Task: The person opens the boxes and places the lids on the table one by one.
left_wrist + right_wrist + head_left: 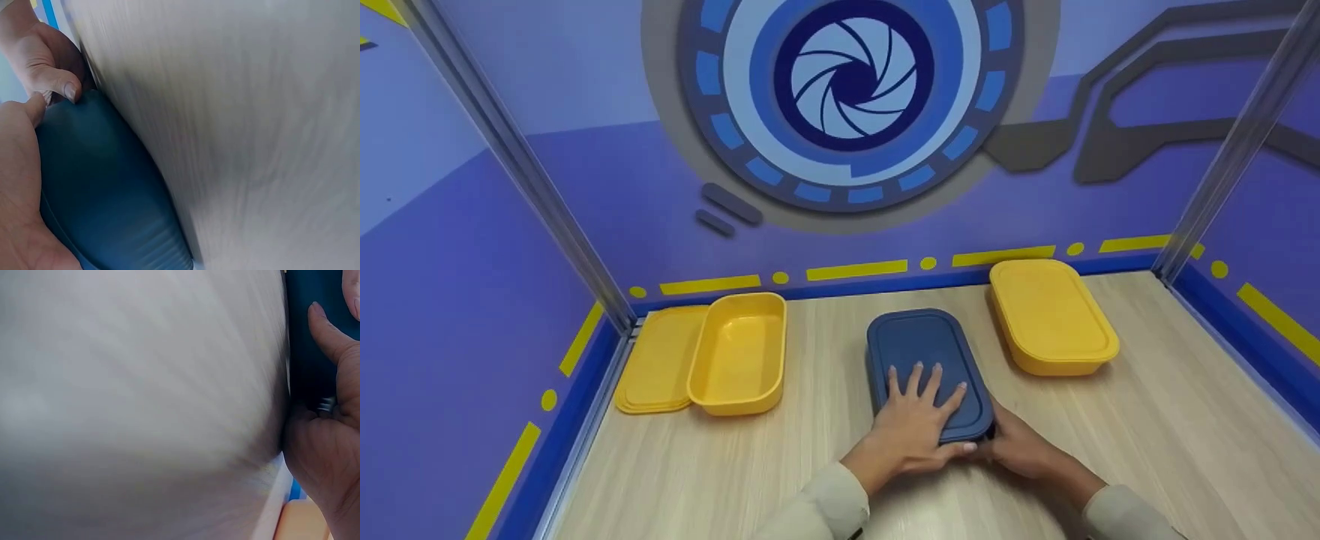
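Note:
A dark blue food container with its lid on (915, 337) lies lengthwise on the table, in the middle of the head view. My left hand (911, 424) rests on the lid with its fingers spread, and its thumb reaches along the near end. At the container's near right corner my right hand (1020, 442) grips the side; its fingers are mostly hidden behind the box. In the left wrist view the right thumb (59, 83) lies at the corner of the blue container (107, 180). The right wrist view shows that thumb (326, 332) against the blue wall.
To the left stands an open yellow container (742, 337), overlapping flat yellow lids (660, 367). A lidded yellow container (1057, 315) sits at the back right. Printed panels (585, 195) with metal posts enclose the wooden table (697, 472) at the back and sides.

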Tool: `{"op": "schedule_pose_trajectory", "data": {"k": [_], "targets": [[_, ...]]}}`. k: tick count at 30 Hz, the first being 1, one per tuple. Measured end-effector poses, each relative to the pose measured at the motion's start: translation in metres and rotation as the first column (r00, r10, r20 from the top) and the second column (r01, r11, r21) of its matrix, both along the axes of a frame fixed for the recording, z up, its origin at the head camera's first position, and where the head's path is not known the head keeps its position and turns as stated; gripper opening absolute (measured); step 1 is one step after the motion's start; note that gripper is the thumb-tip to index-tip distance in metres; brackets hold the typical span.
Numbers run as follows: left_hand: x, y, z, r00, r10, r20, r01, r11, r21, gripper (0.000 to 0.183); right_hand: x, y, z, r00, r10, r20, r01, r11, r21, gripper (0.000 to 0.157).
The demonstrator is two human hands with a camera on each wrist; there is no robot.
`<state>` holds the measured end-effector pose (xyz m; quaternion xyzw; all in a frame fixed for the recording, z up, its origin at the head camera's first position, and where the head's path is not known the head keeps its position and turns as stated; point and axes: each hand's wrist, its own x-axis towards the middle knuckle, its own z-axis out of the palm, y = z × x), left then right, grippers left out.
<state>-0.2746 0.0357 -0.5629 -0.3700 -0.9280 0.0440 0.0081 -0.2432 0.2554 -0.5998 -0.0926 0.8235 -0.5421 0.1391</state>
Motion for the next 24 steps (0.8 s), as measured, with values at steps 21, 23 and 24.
{"op": "schedule_pose_trajectory", "data": {"k": [21,23,24], "targets": [[0.0006,0.0021,-0.0019,1.000,0.019,0.011,-0.019,1.000,0.007,0.085,-0.0019,-0.0022,0.0009,0.999,0.016,-0.029,-0.016,1.000,0.006,0.127],[0.0001,0.0017,-0.0017,1.000,0.019,0.005,-0.019,1.000,0.006,0.085,-0.0023,-0.0027,0.0019,1.000,0.014,-0.022,-0.014,1.000,0.010,0.127],[0.0001,0.0016,-0.0016,1.000,0.019,0.003,-0.019,1.000,0.006,0.085,-0.0024,-0.0028,0.0023,1.000,0.012,-0.017,-0.012,1.000,0.015,0.127]]}}
